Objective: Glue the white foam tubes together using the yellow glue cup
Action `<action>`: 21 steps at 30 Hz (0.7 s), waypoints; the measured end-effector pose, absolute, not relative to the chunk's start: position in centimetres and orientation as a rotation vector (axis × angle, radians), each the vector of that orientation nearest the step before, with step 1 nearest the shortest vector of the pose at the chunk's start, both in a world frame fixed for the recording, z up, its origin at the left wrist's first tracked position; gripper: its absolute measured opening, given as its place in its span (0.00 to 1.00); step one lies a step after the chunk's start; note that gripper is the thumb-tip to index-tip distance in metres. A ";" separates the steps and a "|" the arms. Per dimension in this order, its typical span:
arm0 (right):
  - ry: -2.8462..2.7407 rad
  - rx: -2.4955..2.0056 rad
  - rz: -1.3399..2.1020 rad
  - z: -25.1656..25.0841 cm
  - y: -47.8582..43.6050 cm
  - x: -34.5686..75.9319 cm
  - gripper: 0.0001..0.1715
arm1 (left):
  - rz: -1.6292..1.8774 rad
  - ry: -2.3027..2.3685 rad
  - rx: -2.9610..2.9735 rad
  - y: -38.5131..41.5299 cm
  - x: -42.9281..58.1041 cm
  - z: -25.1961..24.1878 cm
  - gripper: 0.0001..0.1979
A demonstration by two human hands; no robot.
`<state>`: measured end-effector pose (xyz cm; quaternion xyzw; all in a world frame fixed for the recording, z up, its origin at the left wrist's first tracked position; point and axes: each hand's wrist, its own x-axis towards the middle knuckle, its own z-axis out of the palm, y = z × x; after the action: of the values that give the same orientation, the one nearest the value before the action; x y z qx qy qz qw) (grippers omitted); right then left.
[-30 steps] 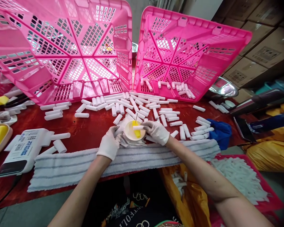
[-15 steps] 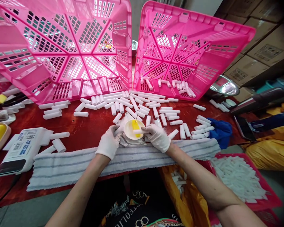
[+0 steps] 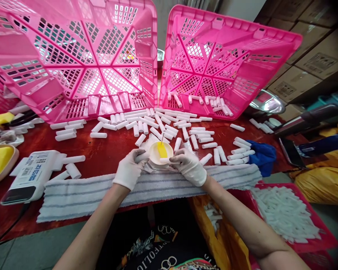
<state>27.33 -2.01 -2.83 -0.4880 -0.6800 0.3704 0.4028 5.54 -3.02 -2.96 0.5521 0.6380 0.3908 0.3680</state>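
Both my hands wear white gloves. My left hand is closed around a short white tube, just left of a small white dish. In the dish lies a yellow block with a thin stick standing up from it. My right hand pinches another white tube, whose end reaches over the dish's near rim. Crumpled clear plastic lies around and under the dish. Many loose white tubes are scattered on the red table beyond my hands.
Two pink baskets lie tipped along the back. A striped towel runs along the front edge. At left are a white device and a dish of yellow blocks. A blue cloth and a tub of tubes are right.
The tube in my right hand has moved down from over the yellow block to the dish's near rim. My right hand has shifted slightly right and toward me.
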 end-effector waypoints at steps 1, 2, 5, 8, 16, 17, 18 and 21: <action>-1.620 -1.236 0.997 -2.4 -2.3 27.3 0.14 | 1.025 1.582 1.390 -3.2 5.8 -2.8 0.18; -1.531 -1.242 1.065 -2.0 -2.6 27.3 0.16 | 1.038 1.518 1.366 -3.5 6.2 -2.7 0.18; -1.347 -1.293 1.275 -1.1 -2.9 27.4 0.20 | 1.032 1.359 1.330 -4.3 7.2 -1.8 0.18; -1.303 -1.346 1.413 -0.7 -3.0 27.4 0.22 | 0.943 1.322 1.374 -5.2 7.7 -0.6 0.19; -2.191 -1.299 0.217 0.0 -7.3 28.3 0.21 | 0.579 1.523 1.519 -7.9 9.7 0.1 0.27; -2.248 -1.225 0.021 -0.2 -8.1 28.5 0.22 | 0.546 1.551 1.515 -8.4 10.5 0.0 0.27; -2.248 -1.191 -0.124 -0.5 -8.8 28.7 0.23 | 0.522 1.575 1.513 -8.9 11.3 -0.2 0.27; -2.085 -1.344 -0.160 -1.4 -10.4 28.8 0.24 | 0.528 1.637 1.586 -10.3 13.9 -0.3 0.25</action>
<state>28.82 -10.45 -1.41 -0.5119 -0.7940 -0.0610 0.3222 13.88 -10.31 -0.30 0.6243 0.6440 0.2079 0.3903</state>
